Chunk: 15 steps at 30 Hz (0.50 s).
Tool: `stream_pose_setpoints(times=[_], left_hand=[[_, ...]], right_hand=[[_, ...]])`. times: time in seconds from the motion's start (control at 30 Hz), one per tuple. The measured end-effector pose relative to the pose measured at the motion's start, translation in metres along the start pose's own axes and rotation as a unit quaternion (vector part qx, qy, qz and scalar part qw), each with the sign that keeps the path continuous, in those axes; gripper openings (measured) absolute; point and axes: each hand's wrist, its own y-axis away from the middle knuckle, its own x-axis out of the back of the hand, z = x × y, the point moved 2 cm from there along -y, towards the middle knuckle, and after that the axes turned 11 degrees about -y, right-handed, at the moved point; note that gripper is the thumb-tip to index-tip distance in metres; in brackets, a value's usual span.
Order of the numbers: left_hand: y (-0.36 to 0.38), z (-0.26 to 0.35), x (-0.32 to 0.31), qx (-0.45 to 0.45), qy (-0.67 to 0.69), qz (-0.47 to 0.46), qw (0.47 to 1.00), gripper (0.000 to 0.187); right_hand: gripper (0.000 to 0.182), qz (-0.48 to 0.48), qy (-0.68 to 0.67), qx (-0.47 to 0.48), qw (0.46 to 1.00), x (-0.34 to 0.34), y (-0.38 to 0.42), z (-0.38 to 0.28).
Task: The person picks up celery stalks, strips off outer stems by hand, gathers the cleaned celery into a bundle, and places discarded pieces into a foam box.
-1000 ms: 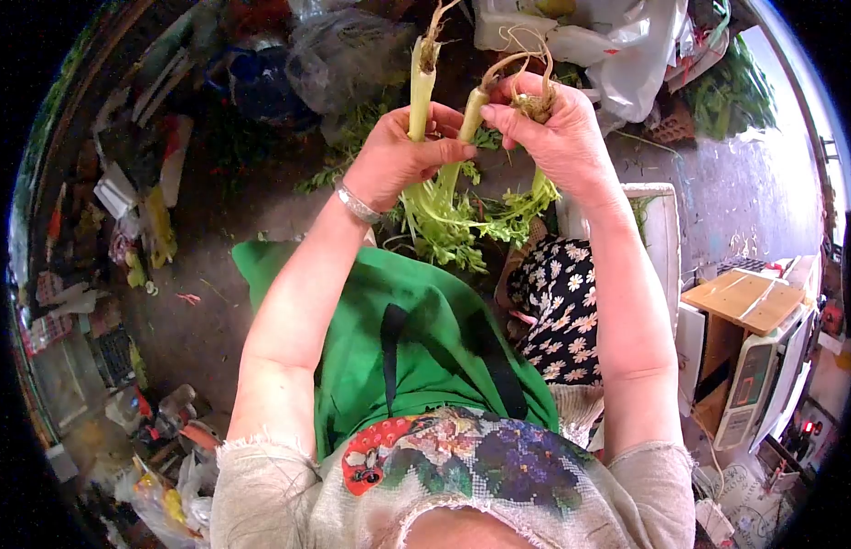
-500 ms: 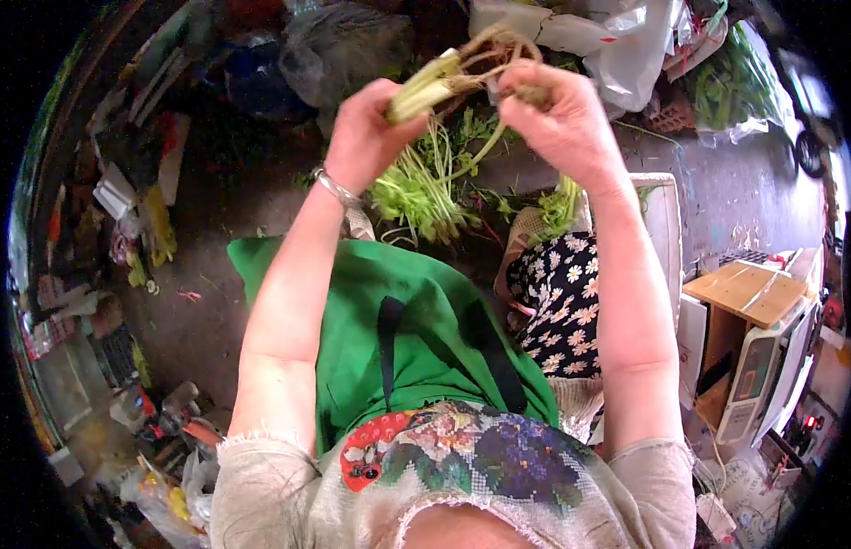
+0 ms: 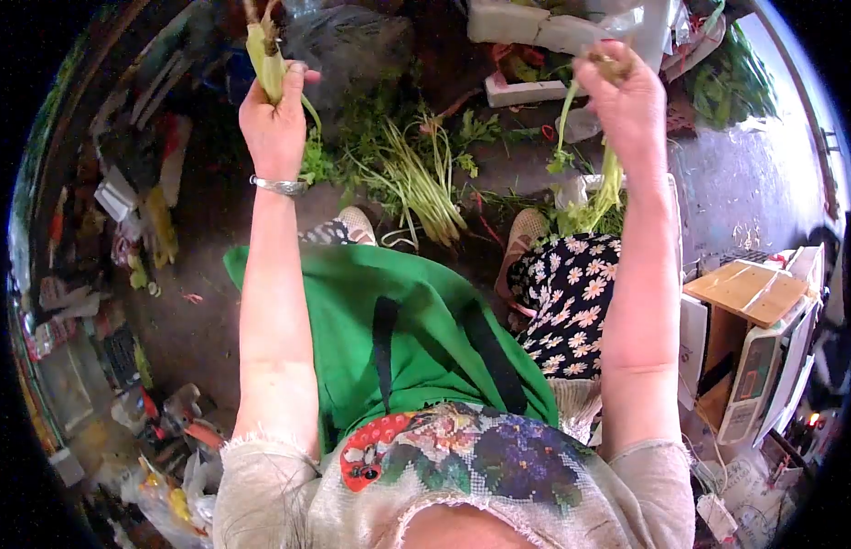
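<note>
Raised at the upper left, my left hand [image 3: 277,123] is closed round a pale green stalk bunch [image 3: 268,62] with brown roots at its top end. A thin stem and leaves hang below that hand. My right hand [image 3: 626,91], at the upper right and slightly blurred, pinches a brownish root end, from which green stems [image 3: 611,178] with leaves appear to hang. Between the hands, a pile of thin pale stalks [image 3: 416,178] with leafy greens lies on the dark floor. A green apron [image 3: 416,320] covers my lap.
White foam pieces [image 3: 526,90] lie ahead. Bagged leafy greens [image 3: 732,82] are at the upper right. A wooden board [image 3: 747,291] tops a box-like unit at the right. My feet in light shoes [image 3: 526,229] flank the pile. Mixed clutter and plastic bags [image 3: 192,480] fill the left side.
My hands have moved far apart, the left one leftward and up, the right one rightward and slightly up. The roots held between them have separated, and the pile on the floor is less covered.
</note>
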Motion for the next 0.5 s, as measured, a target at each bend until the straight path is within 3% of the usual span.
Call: stream_pose_setpoints(times=[0.07,0.13,0.17,0.27,0.33,0.4,0.47,0.5], left_hand=[[0.008,0.014,-0.008,-0.008,0.057,0.001,0.998,0.018],[0.011,0.019,-0.015,0.038,0.201,-0.066,0.977,0.018],[0.012,0.022,-0.021,0.044,0.208,-0.088,0.973,0.018],[0.026,0.037,-0.037,0.117,0.288,-0.15,0.939,0.017],[0.038,0.049,-0.048,0.137,0.268,-0.239,0.923,0.017],[0.053,0.065,-0.061,0.133,0.201,-0.277,0.93,0.017],[0.066,0.072,-0.078,0.101,0.287,-0.315,0.899,0.021],[0.071,0.073,-0.083,0.092,0.305,-0.322,0.891,0.024]], right_hand=[[0.051,-0.019,-0.006,0.044,0.999,-0.008,0.003,-0.002],[0.05,-0.088,-0.2,-0.054,0.974,-0.015,0.01,-0.021],[0.05,-0.089,-0.199,-0.05,0.975,-0.015,0.009,-0.019],[0.044,-0.208,-0.297,-0.086,0.928,-0.022,0.009,-0.006],[0.043,-0.228,-0.365,-0.076,0.899,-0.034,0.011,-0.006],[0.037,-0.271,-0.379,-0.096,0.88,-0.043,0.013,-0.003],[0.035,-0.291,-0.363,-0.118,0.877,-0.053,0.023,-0.007],[0.035,-0.299,-0.407,-0.143,0.851,-0.059,0.029,-0.01]])
